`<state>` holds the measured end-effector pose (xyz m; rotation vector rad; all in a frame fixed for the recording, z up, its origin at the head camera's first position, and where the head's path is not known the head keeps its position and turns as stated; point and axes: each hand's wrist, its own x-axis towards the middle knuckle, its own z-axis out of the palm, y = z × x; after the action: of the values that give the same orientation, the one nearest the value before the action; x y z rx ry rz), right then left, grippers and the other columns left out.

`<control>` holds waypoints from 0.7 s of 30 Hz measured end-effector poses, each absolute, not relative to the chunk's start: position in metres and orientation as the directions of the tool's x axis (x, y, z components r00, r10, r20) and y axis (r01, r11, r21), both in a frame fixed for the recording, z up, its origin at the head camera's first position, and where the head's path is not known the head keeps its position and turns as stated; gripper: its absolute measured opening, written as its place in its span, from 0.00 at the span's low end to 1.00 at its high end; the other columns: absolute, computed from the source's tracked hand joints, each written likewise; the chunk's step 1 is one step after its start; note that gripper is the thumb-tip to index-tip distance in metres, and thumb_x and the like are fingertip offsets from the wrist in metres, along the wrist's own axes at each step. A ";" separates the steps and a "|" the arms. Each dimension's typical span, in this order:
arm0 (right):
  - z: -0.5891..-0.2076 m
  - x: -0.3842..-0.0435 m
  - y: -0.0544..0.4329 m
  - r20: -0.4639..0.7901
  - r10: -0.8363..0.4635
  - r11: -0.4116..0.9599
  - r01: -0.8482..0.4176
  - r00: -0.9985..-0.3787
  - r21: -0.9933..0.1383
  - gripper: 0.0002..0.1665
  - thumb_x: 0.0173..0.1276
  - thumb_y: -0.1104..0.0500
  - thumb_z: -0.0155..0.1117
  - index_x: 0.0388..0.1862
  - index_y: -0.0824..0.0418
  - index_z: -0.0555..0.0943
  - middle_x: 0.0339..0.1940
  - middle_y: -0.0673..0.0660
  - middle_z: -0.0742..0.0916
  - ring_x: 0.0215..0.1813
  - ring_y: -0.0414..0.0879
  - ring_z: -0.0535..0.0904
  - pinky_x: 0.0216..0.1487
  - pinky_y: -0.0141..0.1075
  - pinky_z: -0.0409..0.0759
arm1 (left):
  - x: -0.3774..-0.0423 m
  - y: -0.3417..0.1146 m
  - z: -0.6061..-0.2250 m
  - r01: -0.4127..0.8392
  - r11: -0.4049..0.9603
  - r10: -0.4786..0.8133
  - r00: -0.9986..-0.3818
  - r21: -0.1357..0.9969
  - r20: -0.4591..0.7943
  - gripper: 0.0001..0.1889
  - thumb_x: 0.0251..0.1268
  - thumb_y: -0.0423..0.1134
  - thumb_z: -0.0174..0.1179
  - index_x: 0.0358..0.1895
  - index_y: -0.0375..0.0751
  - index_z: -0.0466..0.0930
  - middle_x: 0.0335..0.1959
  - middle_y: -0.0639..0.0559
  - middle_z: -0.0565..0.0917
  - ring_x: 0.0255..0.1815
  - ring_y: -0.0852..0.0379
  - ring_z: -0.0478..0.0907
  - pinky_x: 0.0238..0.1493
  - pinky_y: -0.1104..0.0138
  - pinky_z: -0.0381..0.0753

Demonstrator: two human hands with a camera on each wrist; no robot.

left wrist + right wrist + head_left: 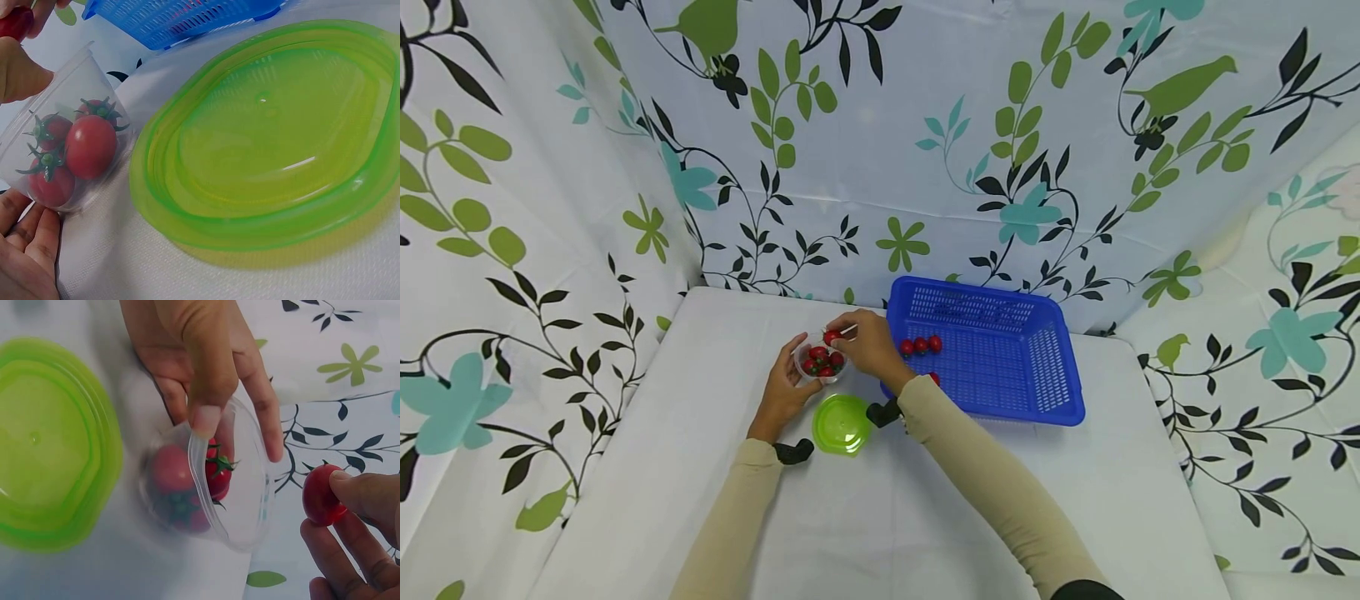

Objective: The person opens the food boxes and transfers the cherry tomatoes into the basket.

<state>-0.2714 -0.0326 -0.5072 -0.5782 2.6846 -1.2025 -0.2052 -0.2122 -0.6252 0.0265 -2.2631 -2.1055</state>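
Note:
My left hand point(779, 400) holds a clear plastic container point(74, 74), its thumb over the rim and fingers around the far side. Several red cherry tomatoes point(91, 147) with green stems lie inside the container. Between thumb and fingertips, my right hand point(871, 343) pinches one more cherry tomato point(322, 495), just above the container's rim and apart from it. A translucent green lid point(841, 424) rests on the table near both wrists.
A blue slotted basket point(1070, 375) stands right of the container, with several cherry tomatoes point(921, 345) at its left side. The right forearm passes in front of its near left corner. A patterned curtain point(865, 192) hangs behind the white table point(865, 533).

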 end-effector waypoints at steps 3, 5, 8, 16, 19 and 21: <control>-0.506 -0.273 -0.028 0.026 -0.399 0.595 -0.281 -0.917 -0.753 0.14 0.71 0.63 0.74 0.54 0.56 0.91 0.53 0.55 0.90 0.53 0.49 0.90 0.49 0.34 0.92 | -0.206 -0.212 -0.625 0.006 0.071 -0.048 -0.999 0.997 0.009 0.50 0.65 0.24 0.68 0.86 0.51 0.53 0.86 0.38 0.60 0.88 0.40 0.56 0.88 0.45 0.55; -0.504 -0.274 -0.025 0.025 -0.392 0.586 -0.271 -0.919 -0.764 0.14 0.71 0.63 0.74 0.54 0.56 0.91 0.53 0.56 0.91 0.53 0.51 0.90 0.49 0.36 0.92 | -0.205 -0.211 -0.623 0.000 0.065 -0.044 -0.999 0.998 0.003 0.50 0.65 0.23 0.68 0.86 0.51 0.53 0.86 0.37 0.59 0.88 0.40 0.54 0.88 0.44 0.54; -0.503 -0.275 -0.022 0.025 -0.383 0.585 -0.264 -0.923 -0.767 0.14 0.71 0.64 0.74 0.54 0.56 0.91 0.53 0.55 0.91 0.53 0.51 0.90 0.50 0.37 0.93 | -0.203 -0.210 -0.616 -0.006 0.048 -0.035 -0.999 0.999 -0.004 0.50 0.65 0.22 0.67 0.86 0.50 0.54 0.86 0.34 0.58 0.88 0.38 0.54 0.88 0.44 0.53; -0.501 -0.278 -0.012 0.006 -0.353 0.578 -0.223 -0.936 -0.785 0.14 0.71 0.64 0.74 0.53 0.55 0.91 0.52 0.53 0.91 0.53 0.48 0.89 0.50 0.36 0.93 | -0.195 -0.208 -0.595 -0.012 0.055 -0.025 -1.000 0.998 -0.010 0.50 0.64 0.22 0.68 0.86 0.49 0.52 0.85 0.32 0.58 0.88 0.35 0.54 0.87 0.43 0.54; -0.501 -0.278 -0.008 0.010 -0.348 0.568 -0.219 -0.938 -0.793 0.14 0.70 0.65 0.74 0.53 0.56 0.91 0.52 0.53 0.92 0.53 0.50 0.90 0.51 0.38 0.93 | -0.194 -0.207 -0.593 -0.015 0.054 -0.028 -1.000 0.998 -0.013 0.50 0.64 0.22 0.68 0.86 0.49 0.53 0.85 0.32 0.59 0.88 0.36 0.55 0.88 0.44 0.54; -0.500 -0.279 -0.006 0.014 -0.342 0.567 -0.218 -0.940 -0.794 0.14 0.70 0.65 0.75 0.53 0.56 0.91 0.52 0.53 0.92 0.53 0.50 0.90 0.51 0.39 0.93 | -0.193 -0.206 -0.592 -0.020 0.051 -0.029 -0.999 0.999 -0.018 0.50 0.64 0.23 0.69 0.86 0.50 0.54 0.85 0.33 0.59 0.88 0.37 0.55 0.88 0.45 0.54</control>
<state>-0.2786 -0.0058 -0.5004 -0.4775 2.6537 -1.3162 -0.1934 -0.2059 -0.5923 0.0530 -2.2721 -2.1592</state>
